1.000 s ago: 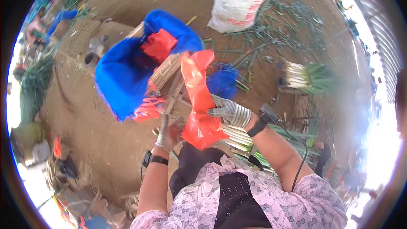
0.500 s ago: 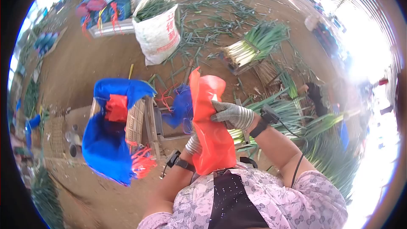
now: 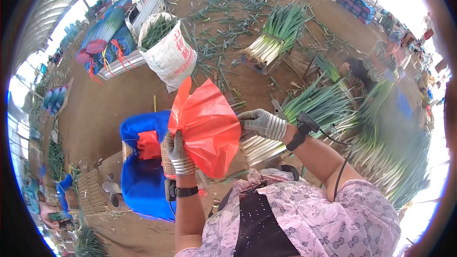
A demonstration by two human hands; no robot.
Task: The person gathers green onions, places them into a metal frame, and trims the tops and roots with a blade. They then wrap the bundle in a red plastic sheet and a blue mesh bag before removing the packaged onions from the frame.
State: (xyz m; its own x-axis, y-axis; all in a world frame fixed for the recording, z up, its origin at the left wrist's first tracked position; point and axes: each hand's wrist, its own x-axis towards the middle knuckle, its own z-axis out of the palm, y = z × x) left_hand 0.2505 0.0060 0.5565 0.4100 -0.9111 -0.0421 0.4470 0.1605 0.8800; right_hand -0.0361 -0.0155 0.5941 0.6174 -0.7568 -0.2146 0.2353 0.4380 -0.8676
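A red plastic sheet (image 3: 209, 131), perhaps a bag, is stretched out in front of me, creased and partly see-through. My left hand (image 3: 180, 156), in a striped glove, is closed on its lower left side. My right hand (image 3: 264, 123), gloved the same way, pinches its right edge; the fingertips are partly hidden. Just left of my left hand, a blue mesh bag (image 3: 145, 188) lines and drapes over a wicker crate (image 3: 167, 161). Another piece of red plastic (image 3: 149, 145) lies inside the blue bag.
Beyond my right hand lie loose green onions (image 3: 319, 109), with more in a large heap (image 3: 392, 161) at right. A tied bundle (image 3: 276, 38) rests on a low stand ahead. A white sack (image 3: 173, 64) of leaves stands beside a loaded cart (image 3: 128, 61).
The red plastic has gone from a narrow, hanging strip to a wider spread. My left hand has come out from behind it and moved left. The camera view has turned.
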